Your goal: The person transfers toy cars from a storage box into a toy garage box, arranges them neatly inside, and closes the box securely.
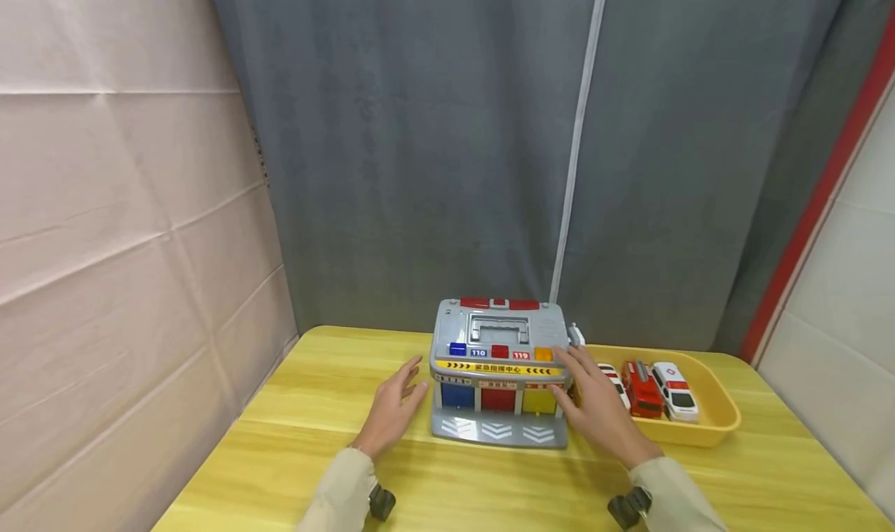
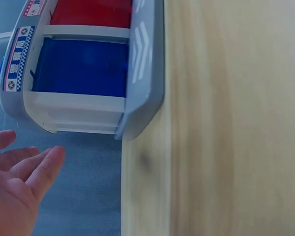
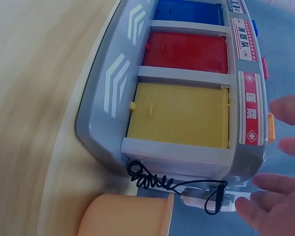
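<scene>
— Where is the toy station (image 1: 498, 370)?
— On the wooden table (image 1: 301, 384), ahead of me and between my hands. Coloured doors face my side; long axis runs left to right, a short end toward each hand.

— Left hand (image 1: 391, 414)?
— Off the left end, just beside it. Fingers loosely spread, slightly bent, nothing held. The left-wrist view shows a gap between fingertips and wall.

— Right hand (image 1: 603, 409)?
— Nearer of the two. Fingers apart and relaxed, gripping nothing. From the head view they overlap the right end near the orange light (image 1: 543, 354); I can't tell whether they touch.

— What does the spacing hang on, in your judgement?
— The width between those two ends. The left has a little more to close. The right shares its side with a white handset (image 3: 194, 200) and the yellow bin (image 1: 674, 432), so less room there.
</scene>
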### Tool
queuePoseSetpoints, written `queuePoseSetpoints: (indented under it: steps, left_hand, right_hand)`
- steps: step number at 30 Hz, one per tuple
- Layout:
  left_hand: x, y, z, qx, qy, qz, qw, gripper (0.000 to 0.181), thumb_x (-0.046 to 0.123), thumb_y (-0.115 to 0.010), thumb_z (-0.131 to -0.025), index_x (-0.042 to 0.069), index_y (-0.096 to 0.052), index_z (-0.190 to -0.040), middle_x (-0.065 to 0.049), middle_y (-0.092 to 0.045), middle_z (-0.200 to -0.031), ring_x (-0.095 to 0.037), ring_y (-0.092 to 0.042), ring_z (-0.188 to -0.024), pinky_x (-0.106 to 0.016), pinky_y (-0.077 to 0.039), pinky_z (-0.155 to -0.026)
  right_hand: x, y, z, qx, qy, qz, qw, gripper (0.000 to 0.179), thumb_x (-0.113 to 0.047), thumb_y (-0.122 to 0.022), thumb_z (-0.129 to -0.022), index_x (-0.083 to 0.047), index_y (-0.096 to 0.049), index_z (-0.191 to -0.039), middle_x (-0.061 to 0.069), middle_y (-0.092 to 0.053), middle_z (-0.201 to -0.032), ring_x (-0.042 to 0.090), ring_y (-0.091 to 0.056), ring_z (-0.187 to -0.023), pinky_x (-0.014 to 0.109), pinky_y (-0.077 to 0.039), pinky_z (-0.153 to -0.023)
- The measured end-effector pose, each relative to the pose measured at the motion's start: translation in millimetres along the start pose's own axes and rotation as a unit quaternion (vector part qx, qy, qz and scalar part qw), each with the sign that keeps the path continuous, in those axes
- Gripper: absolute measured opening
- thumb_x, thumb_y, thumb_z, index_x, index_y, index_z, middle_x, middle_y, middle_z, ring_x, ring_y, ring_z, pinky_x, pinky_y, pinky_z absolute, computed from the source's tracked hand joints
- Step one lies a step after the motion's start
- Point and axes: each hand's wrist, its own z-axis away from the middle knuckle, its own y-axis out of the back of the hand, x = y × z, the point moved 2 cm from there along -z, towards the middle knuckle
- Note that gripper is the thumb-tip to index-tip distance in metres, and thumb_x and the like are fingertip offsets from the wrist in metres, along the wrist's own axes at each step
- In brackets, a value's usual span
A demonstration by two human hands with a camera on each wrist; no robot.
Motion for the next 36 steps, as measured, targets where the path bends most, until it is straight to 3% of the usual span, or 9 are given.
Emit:
queuePoseSetpoints:
  steps: [4, 12, 22, 29, 36]
  left_hand:
    - [5.0, -1.7, -4.2, 0.002, -0.010, 0.005, 0.9999, 0.053, 0.028, -0.052, -0.105, 0.009, -0.041, -0.153, -0.019, -0.044, -0.156, -0.041, -0.051, -0.138, -0.051, -0.053, -0.110]
    - [13.1, -5.9, -12.6, 0.008, -0.021, 0.027, 0.9994, 0.055, 0.032, -0.053, -0.104, 0.011, -0.041, -0.153, -0.017, -0.041, -0.159, -0.039, -0.048, -0.141, -0.052, -0.050, -0.112]
    - [25.1, -15.1, -23.2, 0.012, -0.043, 0.014, 0.9989, 0.052, 0.032, -0.054, -0.103, 0.012, -0.047, -0.150, -0.020, -0.030, -0.164, -0.039, -0.039, -0.147, -0.047, -0.054, -0.109]
    - [26.6, -17.7, -27.2, 0.023, -0.053, -0.007, 0.9983, 0.051, 0.029, -0.055, -0.103, 0.007, -0.048, -0.149, -0.012, -0.036, -0.162, -0.036, -0.042, -0.146, -0.046, -0.053, -0.109]
    - [26.0, -17.9, -29.2, 0.026, -0.046, 0.009, 0.9985, 0.049, 0.024, -0.059, -0.101, 0.010, -0.051, -0.147, -0.007, -0.041, -0.160, -0.031, -0.046, -0.144, -0.041, -0.054, -0.108]
  right_hand:
    - [-0.5, -2.1, -2.7, -0.001, 0.002, -0.008, 1.0000, 0.060, -0.017, -0.071, -0.093, -0.010, -0.048, -0.149, 0.026, -0.046, -0.152, 0.049, -0.039, -0.143, 0.071, -0.040, -0.112]
    - [-2.2, -5.0, -8.4, -0.003, 0.009, -0.005, 0.9999, 0.059, -0.012, -0.071, -0.091, -0.011, -0.051, -0.147, 0.024, -0.050, -0.149, 0.048, -0.041, -0.143, 0.068, -0.040, -0.114]
    - [1.0, -9.8, -10.5, 0.006, 0.021, -0.001, 0.9998, 0.059, -0.009, -0.074, -0.089, -0.009, -0.055, -0.144, 0.022, -0.055, -0.144, 0.046, -0.054, -0.130, 0.066, -0.049, -0.107]
    - [1.9, -12.6, -12.2, 0.004, 0.016, 0.000, 0.9999, 0.058, -0.012, -0.074, -0.090, -0.012, -0.054, -0.145, 0.019, -0.054, -0.145, 0.043, -0.056, -0.128, 0.064, -0.050, -0.106]
    - [4.8, -13.8, -12.8, 0.025, 0.037, 0.013, 0.9989, 0.059, -0.011, -0.076, -0.088, -0.013, -0.057, -0.143, 0.013, -0.059, -0.138, 0.028, -0.063, -0.105, 0.045, -0.059, -0.085]
